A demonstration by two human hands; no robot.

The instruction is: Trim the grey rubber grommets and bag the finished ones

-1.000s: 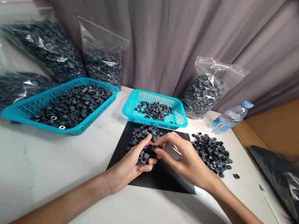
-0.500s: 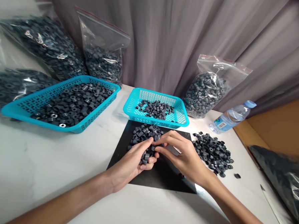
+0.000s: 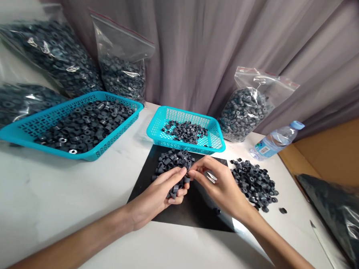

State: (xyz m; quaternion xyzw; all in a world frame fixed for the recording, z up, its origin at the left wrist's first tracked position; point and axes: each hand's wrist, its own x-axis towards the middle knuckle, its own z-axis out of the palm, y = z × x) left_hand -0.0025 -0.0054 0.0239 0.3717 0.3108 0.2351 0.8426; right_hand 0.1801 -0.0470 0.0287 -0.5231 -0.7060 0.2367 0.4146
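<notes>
My left hand [image 3: 164, 186] is closed around several small dark grey plastic rings [image 3: 173, 190], cupped above a black mat [image 3: 193, 211]. Its thumb tip presses near one ring at the finger ends. My right hand [image 3: 216, 180] meets it there, thumb and index finger pinched together at what looks like that same ring, mostly hidden by the fingertips. In the gap of the right hand shows a silver tool with two pointed tips [image 3: 211, 177]; whether the palm grips it I cannot tell. Just beyond the left hand, a heap of rings [image 3: 167, 160] lies on the mat.
A large blue basket [image 3: 61, 154] of rings stands left, a smaller blue basket [image 3: 159, 141] behind the mat. Right of the mat lies a loose ring pile [image 3: 255, 184], with a water bottle [image 3: 277, 141] behind it. Ring-filled zip bags [image 3: 243, 109] line the curtain.
My right fingertips have drawn slightly closer together at the ring, and the silver tips show more clearly. The whole view has shifted a little; my left hand keeps its hold.
</notes>
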